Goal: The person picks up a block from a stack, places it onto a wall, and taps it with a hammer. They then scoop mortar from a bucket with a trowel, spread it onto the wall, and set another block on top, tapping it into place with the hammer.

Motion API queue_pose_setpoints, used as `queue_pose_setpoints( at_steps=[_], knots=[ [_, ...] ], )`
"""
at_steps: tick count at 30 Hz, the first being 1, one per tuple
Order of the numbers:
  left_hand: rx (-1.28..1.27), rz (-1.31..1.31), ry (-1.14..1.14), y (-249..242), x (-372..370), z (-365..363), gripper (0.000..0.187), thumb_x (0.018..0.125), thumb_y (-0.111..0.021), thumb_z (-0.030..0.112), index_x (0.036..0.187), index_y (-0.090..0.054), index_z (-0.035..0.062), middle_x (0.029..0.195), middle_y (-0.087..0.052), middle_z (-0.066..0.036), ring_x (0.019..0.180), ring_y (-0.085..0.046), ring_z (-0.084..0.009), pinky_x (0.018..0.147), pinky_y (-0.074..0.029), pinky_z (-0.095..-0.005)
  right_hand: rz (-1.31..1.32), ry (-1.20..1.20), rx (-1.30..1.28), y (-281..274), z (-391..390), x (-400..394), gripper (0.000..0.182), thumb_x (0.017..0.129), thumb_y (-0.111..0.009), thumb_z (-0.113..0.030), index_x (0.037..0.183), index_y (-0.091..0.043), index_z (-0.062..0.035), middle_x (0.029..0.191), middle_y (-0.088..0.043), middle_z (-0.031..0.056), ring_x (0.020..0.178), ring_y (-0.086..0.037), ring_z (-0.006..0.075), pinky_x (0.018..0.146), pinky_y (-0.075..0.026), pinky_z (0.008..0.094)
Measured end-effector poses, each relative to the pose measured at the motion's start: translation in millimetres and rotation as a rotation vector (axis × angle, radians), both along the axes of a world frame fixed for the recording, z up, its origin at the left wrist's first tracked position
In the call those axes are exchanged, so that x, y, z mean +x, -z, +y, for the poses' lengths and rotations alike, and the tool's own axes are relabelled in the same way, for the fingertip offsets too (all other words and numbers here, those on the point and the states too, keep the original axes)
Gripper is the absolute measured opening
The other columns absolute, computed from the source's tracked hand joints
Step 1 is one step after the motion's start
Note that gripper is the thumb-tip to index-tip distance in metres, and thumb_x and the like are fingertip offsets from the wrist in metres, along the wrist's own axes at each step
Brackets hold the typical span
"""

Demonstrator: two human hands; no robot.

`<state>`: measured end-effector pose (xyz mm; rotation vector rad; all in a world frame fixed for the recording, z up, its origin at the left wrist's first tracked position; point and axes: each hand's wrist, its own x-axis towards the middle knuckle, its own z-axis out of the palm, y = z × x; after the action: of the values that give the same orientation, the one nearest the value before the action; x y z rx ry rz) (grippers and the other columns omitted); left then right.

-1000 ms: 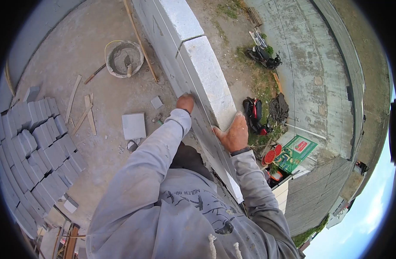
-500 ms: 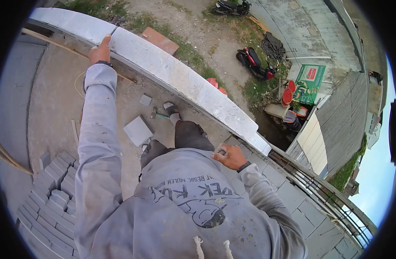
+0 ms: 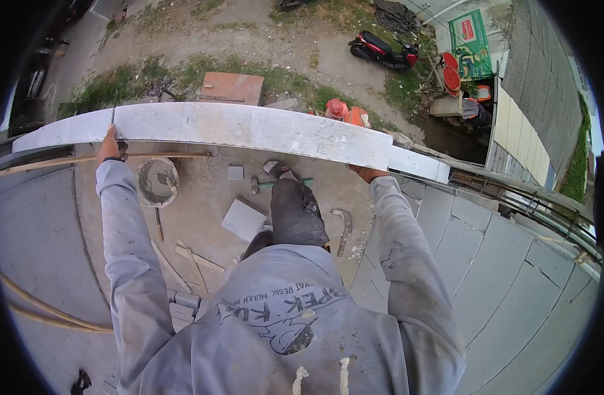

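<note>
A long pale block (image 3: 249, 128) lies along the top of a wall, seen from above. My left hand (image 3: 108, 143) grips its left end, at the joint with the neighbouring block (image 3: 58, 133). My right hand (image 3: 366, 172) holds the block's near side close to its right end, the fingers mostly hidden under the edge. Both grey sleeves stretch out toward the block. My dark trouser leg (image 3: 294, 210) and a foot (image 3: 275, 169) show below, on the concrete floor.
On the floor lie a mortar bucket (image 3: 157, 182), a square tile (image 3: 244, 220), a hammer (image 3: 266, 185), a curved tool (image 3: 345, 227), wood strips (image 3: 193, 258) and bamboo poles (image 3: 45, 306). A finished block wall (image 3: 486, 263) runs right. Far below stand a motorbike (image 3: 381, 49) and a green banner (image 3: 470, 39).
The view has swung so the block now lies straight across. My right hand left my waist and went up to the block's right end; my left hand stays at the left end.
</note>
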<state>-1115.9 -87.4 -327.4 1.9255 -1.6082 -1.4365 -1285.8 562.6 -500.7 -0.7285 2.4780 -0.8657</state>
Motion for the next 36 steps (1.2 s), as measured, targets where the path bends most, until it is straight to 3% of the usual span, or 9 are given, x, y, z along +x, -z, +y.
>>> queue_pose_setpoints(
  at_steps=[5, 7, 10, 13, 16, 19, 24, 26, 36],
  knots=[
    [0.083, 0.041, 0.034, -4.1, 5.6, -4.2, 0.066, 0.078, -0.062, 0.051, 0.122, -0.049, 0.0034, 0.118, -0.056, -0.013, 0.098, -0.058, -0.0265, 0.080, -0.041, -0.0396, -0.780, 0.589, -0.993, 23.2, -28.0, -6.5, 0.059, 0.082, -0.051, -0.048, 0.129, -0.042, -0.0127, 0.132, -0.045, 0.0081, 0.116, -0.042, 0.0324, 0.096, -0.028, 0.0604],
    [0.083, 0.088, 0.050, -4.6, 6.6, -2.4, 0.069, 0.078, -0.062, 0.052, 0.126, -0.046, 0.0050, 0.122, -0.054, -0.016, 0.102, -0.057, -0.0278, 0.087, -0.039, -0.0418, -0.936, 0.703, -1.189, 25.8, -24.2, -0.1, 0.060, 0.081, -0.053, -0.047, 0.129, -0.042, -0.0122, 0.132, -0.045, 0.0080, 0.116, -0.042, 0.0323, 0.096, -0.028, 0.0603],
    [0.141, 0.127, 0.086, -6.0, 7.7, -1.8, 0.070, 0.080, -0.059, 0.052, 0.130, -0.038, 0.0080, 0.133, -0.043, -0.017, 0.119, -0.045, -0.0306, 0.100, -0.030, -0.0450, -0.628, 0.527, -0.620, 9.9, -24.5, 6.7, 0.062, 0.077, -0.061, -0.045, 0.125, -0.045, -0.0095, 0.129, -0.047, 0.0085, 0.113, -0.045, 0.0313, 0.091, -0.036, 0.0587],
    [0.144, 0.126, 0.088, 0.3, 9.9, -12.2, 0.069, 0.079, -0.060, 0.053, 0.128, -0.041, 0.0085, 0.130, -0.046, -0.016, 0.116, -0.047, -0.0301, 0.098, -0.033, -0.0442, -1.090, 0.888, -1.114, -1.9, -26.3, 7.9, 0.056, 0.078, -0.059, -0.047, 0.120, -0.049, -0.0112, 0.121, -0.053, 0.0088, 0.105, -0.051, 0.0308, 0.081, -0.043, 0.0565],
    [0.149, 0.137, 0.105, 0.8, 10.6, -14.5, 0.068, 0.078, -0.061, 0.053, 0.126, -0.042, 0.0085, 0.126, -0.048, -0.016, 0.113, -0.049, -0.0297, 0.095, -0.036, -0.0433, -1.166, 0.819, -1.078, 1.5, -21.7, 6.5, 0.049, 0.081, -0.055, -0.048, 0.115, -0.053, -0.0123, 0.114, -0.058, 0.0086, 0.097, -0.056, 0.0300, 0.073, -0.047, 0.0528],
    [0.121, 0.119, 0.084, -0.9, 9.4, -11.0, 0.066, 0.078, -0.062, 0.052, 0.124, -0.044, 0.0079, 0.122, -0.051, -0.015, 0.109, -0.052, -0.0292, 0.091, -0.039, -0.0422, -1.089, 0.813, -1.024, 7.5, -21.3, 7.2, 0.074, 0.075, -0.025, -0.073, 0.117, -0.052, -0.0191, 0.115, -0.057, 0.0066, 0.096, -0.054, 0.0305, 0.064, -0.042, 0.0538],
    [0.053, 0.120, 0.049, 4.3, 10.8, -7.3, 0.066, 0.078, -0.063, 0.051, 0.122, -0.046, 0.0055, 0.120, -0.053, -0.017, 0.105, -0.056, -0.0298, 0.088, -0.042, -0.0415, -1.008, 0.778, -0.983, 14.4, -19.4, 7.6, 0.069, 0.076, -0.030, -0.069, 0.117, -0.052, -0.0181, 0.116, -0.057, 0.0067, 0.097, -0.054, 0.0302, 0.067, -0.042, 0.0534],
    [0.018, 0.085, 0.058, 6.3, 9.5, -10.8, 0.067, 0.076, -0.063, 0.054, 0.115, -0.052, 0.0002, 0.109, -0.060, -0.017, 0.092, -0.061, -0.0275, 0.078, -0.046, -0.0384, -0.975, 0.761, -0.971, 16.0, -19.9, 6.1, 0.067, 0.077, -0.031, -0.067, 0.117, -0.052, -0.0176, 0.116, -0.056, 0.0068, 0.098, -0.054, 0.0300, 0.068, -0.042, 0.0533],
    [-0.023, 0.092, 0.070, -5.5, 7.0, 7.3, 0.064, 0.079, -0.063, 0.051, 0.111, -0.053, -0.0037, 0.105, -0.061, -0.017, 0.090, -0.062, -0.0273, 0.071, -0.046, -0.0351, -0.891, 0.725, -0.916, 22.6, -18.6, 4.1, 0.058, 0.080, -0.039, -0.057, 0.118, -0.051, -0.0155, 0.118, -0.055, 0.0071, 0.101, -0.052, 0.0294, 0.075, -0.043, 0.0527]
  ],
)
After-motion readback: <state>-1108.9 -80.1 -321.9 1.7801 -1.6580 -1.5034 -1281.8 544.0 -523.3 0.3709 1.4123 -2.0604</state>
